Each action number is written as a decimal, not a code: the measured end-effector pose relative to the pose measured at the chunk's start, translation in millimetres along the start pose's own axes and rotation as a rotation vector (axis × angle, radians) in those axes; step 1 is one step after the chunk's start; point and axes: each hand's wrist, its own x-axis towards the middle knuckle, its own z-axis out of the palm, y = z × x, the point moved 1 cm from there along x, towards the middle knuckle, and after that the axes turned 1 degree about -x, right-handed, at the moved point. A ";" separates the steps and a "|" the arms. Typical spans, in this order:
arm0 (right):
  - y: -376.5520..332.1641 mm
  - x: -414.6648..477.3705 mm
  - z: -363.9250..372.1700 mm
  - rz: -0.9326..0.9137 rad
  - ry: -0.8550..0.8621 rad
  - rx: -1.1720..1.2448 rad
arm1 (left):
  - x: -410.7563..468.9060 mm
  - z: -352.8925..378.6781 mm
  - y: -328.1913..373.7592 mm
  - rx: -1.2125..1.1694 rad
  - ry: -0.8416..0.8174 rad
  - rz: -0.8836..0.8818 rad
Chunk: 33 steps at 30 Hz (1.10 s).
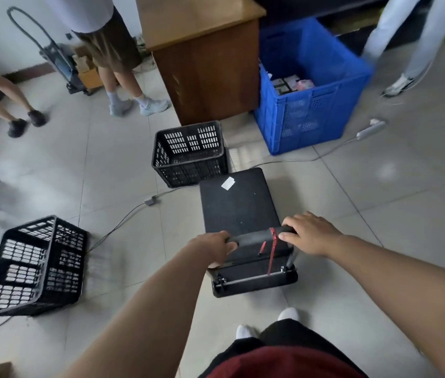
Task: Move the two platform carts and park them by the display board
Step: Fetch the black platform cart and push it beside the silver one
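Observation:
A black platform cart stands on the tiled floor just ahead of me, its flat deck bare except for a small white sticker. Its padded push handle has a red cord tied round it. My left hand grips the handle's left end and my right hand grips its right end. A second cart, a folding hand truck, leans against the far-left wall. No display board is in view.
A black crate sits right in front of the cart deck, with a wooden cabinet and a blue bin behind it. Another black crate lies tipped at the left. Cables and a power strip cross the floor. Three people stand around.

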 end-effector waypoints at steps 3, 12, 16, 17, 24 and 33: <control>13.5 -6.9 -4.5 0.044 0.020 0.012 | 8.8 -10.6 16.8 0.036 -0.038 0.033; 46.7 -32.6 -12.8 0.243 0.027 0.105 | 40.2 -28.0 61.1 0.122 -0.109 0.217; 44.7 -49.2 -8.6 0.360 0.081 0.168 | 58.1 -38.8 74.1 0.197 -0.136 0.299; 42.0 -53.5 -5.2 0.402 0.104 0.187 | 61.9 -41.0 76.7 0.224 -0.127 0.321; 8.5 -70.6 23.6 0.693 0.256 0.269 | 81.8 -55.8 79.6 0.420 0.039 0.436; -13.3 -92.7 45.7 1.010 0.306 0.315 | 88.5 -59.1 131.6 0.622 0.157 0.702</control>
